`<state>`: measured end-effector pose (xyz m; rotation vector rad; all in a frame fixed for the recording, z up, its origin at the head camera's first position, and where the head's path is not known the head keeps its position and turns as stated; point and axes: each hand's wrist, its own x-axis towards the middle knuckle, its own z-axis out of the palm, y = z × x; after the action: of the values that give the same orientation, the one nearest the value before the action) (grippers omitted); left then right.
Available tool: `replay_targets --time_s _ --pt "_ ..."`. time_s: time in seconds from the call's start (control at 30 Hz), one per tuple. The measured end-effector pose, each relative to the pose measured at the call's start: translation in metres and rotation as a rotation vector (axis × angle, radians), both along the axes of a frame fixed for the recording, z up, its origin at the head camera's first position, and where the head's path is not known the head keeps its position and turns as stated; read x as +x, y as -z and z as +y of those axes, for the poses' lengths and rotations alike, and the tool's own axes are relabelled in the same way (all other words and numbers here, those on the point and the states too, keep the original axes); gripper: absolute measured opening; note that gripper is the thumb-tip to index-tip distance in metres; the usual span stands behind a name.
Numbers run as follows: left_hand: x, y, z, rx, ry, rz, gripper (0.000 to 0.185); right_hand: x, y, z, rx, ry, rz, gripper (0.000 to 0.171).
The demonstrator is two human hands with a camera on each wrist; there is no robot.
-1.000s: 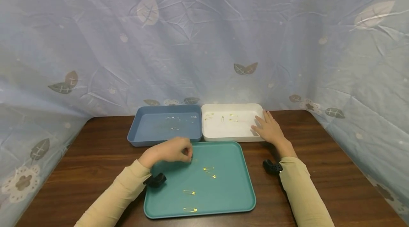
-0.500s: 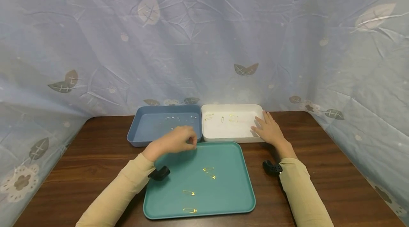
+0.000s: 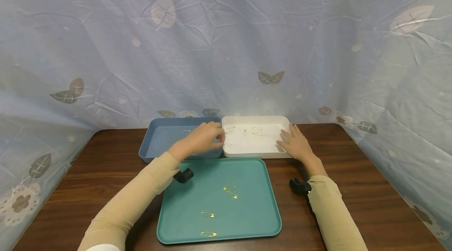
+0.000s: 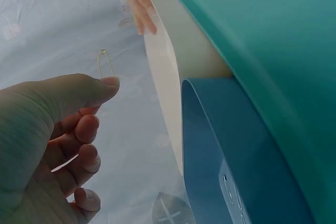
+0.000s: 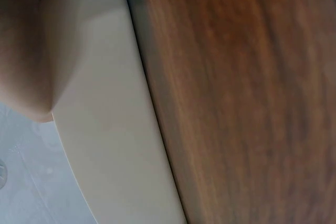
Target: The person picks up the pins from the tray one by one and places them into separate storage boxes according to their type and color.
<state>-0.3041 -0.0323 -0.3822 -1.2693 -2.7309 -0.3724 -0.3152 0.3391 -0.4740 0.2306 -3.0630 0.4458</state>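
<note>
My left hand pinches a gold safety pin between thumb and fingertips, with the pin's end sticking out past the thumb. In the head view this hand is over the right side of the blue tray, its fingertips at the border with the white tray. My right hand rests with spread fingers on the right rim of the white tray. Several safety pins lie in the white tray, among them an upright-looking pin. Silvery pins lie in the blue tray, partly hidden by the left hand.
A teal tray in front holds several gold safety pins, such as one near its front edge. All the trays stand on a dark wooden table. A patterned pale-blue curtain hangs behind and at both sides.
My left hand has lifted a safety pin from the teal tray and carried it away from me and slightly right, to the white tray's left edge. The right hand has stayed in place.
</note>
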Motion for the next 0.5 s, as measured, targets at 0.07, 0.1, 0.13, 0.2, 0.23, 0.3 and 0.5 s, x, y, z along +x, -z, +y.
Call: replay_targets --time_s 0.07,0.1,0.13,0.2,0.23,0.3,0.5 --pt "-0.004 -0.001 0.007 -0.01 -0.006 -0.015 0.011 0.0 0.0 0.001 -0.001 0.001 -0.001 0.066" --pt "-0.005 -0.001 0.01 -0.014 -0.004 -0.019 0.011 0.001 0.0 0.001 -0.004 0.001 -0.001 0.066" --pt "-0.007 -0.001 0.013 -0.02 -0.003 -0.018 0.011 0.001 -0.001 0.0 -0.008 0.0 -0.001 0.066" --pt "-0.012 0.0 0.019 -0.031 -0.003 -0.019 0.011 0.001 -0.001 -0.001 -0.017 -0.002 -0.001 0.066" --pt "-0.015 0.0 0.022 -0.035 -0.005 -0.019 0.011 0.001 -0.001 -0.001 -0.021 -0.003 -0.001 0.066" --pt "-0.02 0.002 0.028 -0.041 -0.015 -0.007 0.01 0.001 -0.001 -0.003 -0.027 -0.004 0.0 0.066" --pt "-0.033 0.005 0.04 -0.045 -0.084 0.012 0.008 0.0 -0.002 -0.006 -0.024 -0.005 -0.003 0.066"
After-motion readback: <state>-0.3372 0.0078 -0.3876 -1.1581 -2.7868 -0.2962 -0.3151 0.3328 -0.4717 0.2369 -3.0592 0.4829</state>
